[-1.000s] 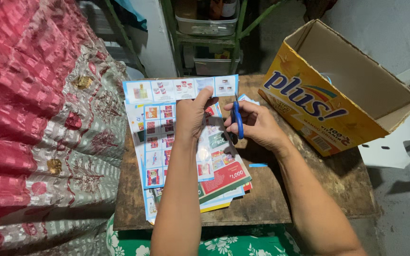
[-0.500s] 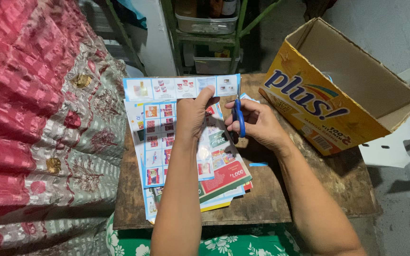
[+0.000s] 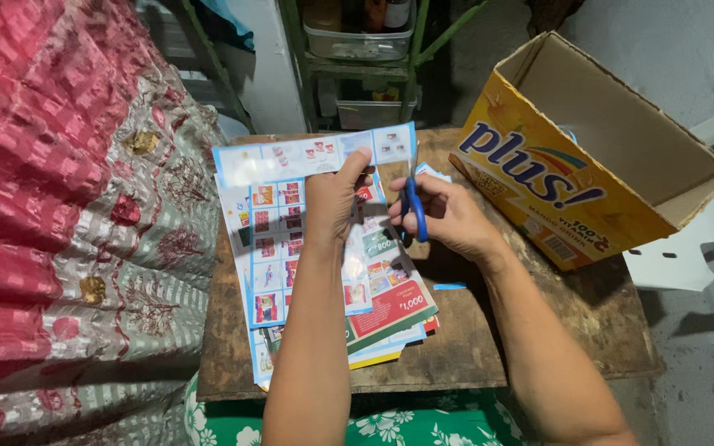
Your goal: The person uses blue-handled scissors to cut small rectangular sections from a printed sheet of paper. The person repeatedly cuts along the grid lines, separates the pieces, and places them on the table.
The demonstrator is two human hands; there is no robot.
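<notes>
My left hand pinches a long printed paper strip of small product pictures and holds it up above the table. My right hand grips blue-handled scissors, whose blades point up at the strip's right end. Under both hands lies a stack of glossy catalogue sheets spread on a small dark wooden table.
A yellow cardboard box lies tipped open at the table's right corner. A red and grey patterned cloth covers the left side. Green shelving with plastic tubs stands behind the table. A small blue paper scrap lies on the table.
The strip has tilted, its left end dropping lower and catching glare. The scissors stay at its right end, handles slightly shifted.
</notes>
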